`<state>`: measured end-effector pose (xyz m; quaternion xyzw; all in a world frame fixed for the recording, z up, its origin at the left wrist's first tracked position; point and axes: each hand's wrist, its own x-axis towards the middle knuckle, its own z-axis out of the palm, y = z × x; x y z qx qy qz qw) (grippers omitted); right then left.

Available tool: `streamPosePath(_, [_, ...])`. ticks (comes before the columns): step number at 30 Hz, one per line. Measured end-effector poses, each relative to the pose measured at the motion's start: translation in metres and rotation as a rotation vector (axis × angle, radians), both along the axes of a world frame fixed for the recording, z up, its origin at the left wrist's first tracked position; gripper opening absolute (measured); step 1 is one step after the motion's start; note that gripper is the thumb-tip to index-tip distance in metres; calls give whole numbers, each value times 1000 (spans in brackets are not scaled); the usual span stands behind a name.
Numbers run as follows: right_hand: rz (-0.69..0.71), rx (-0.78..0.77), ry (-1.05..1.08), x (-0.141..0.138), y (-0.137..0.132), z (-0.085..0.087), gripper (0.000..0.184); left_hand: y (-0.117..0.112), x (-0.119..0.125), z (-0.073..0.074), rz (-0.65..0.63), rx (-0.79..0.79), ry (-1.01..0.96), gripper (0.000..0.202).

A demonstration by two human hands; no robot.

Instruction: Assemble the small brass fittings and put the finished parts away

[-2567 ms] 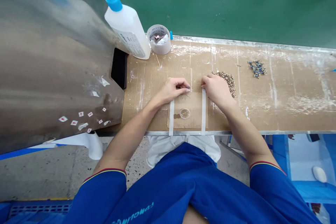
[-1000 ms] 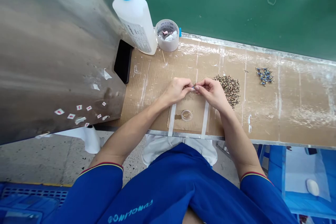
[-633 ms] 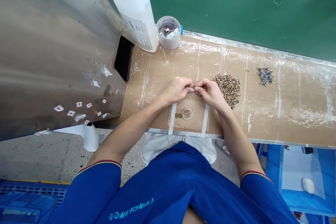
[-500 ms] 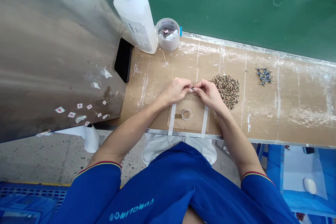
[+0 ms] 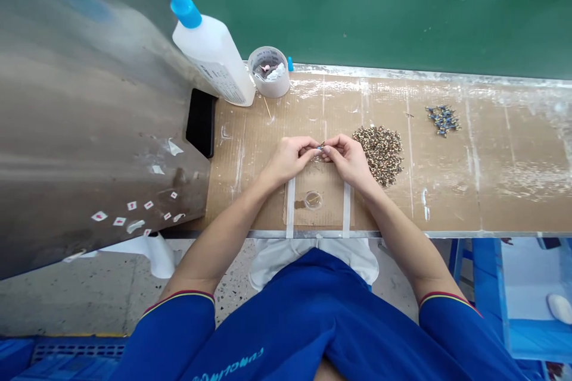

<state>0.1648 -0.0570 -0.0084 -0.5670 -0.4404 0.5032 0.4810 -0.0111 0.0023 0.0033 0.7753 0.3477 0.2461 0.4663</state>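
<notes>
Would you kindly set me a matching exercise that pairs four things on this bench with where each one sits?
Things:
1. Small metal part
2. Round clear dish
3. Roll of tape
4. Heap of blue-and-metal parts

Places:
A. On the cardboard, to the far side of the brass-coloured heap
B. Beside the squeeze bottle, at the back edge of the cardboard
C. Between the two white tape strips
D. Pinched between the left hand and the right hand

Pairs: 1-D, 2-C, 3-B, 4-A
</notes>
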Motion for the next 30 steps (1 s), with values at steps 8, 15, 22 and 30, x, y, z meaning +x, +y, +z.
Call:
streamPosePath(8, [40, 33, -29, 0, -2, -4, 41, 0, 2, -9, -25, 173, 58, 28])
streamPosePath(15, [167, 26, -102, 8, 1, -3, 27, -1, 3, -18, -21, 217, 75, 24])
streamPosePath(22, [208, 48, -161, 9, 1, 3, 18, 2, 1, -19, -72, 279, 56, 22])
streamPosePath(30, [74, 27, 54, 7, 4, -3, 32, 1, 4, -11, -3, 144, 2, 26])
